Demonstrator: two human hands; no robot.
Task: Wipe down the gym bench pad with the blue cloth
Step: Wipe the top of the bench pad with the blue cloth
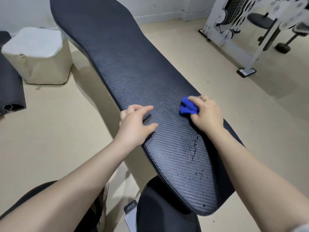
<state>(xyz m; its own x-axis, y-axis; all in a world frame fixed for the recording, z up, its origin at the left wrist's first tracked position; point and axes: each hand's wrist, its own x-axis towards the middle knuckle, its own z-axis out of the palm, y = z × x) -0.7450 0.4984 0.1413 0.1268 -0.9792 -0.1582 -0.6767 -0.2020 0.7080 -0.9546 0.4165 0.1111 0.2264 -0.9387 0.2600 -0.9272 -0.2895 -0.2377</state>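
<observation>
The right hand [206, 113] gripped the bunched blue cloth [188, 109] against the bench pad [133, 72] to wipe it. The left hand [136, 121] rested open at the edge, probably for support.

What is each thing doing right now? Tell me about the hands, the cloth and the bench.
Right hand: gripping the blue cloth, pressing it on the pad.
Blue cloth: bunched up, touching the pad.
Left hand: fingers straight, resting on the pad's edge.
Bench pad: water drops and a wet streak at the near end.
</observation>
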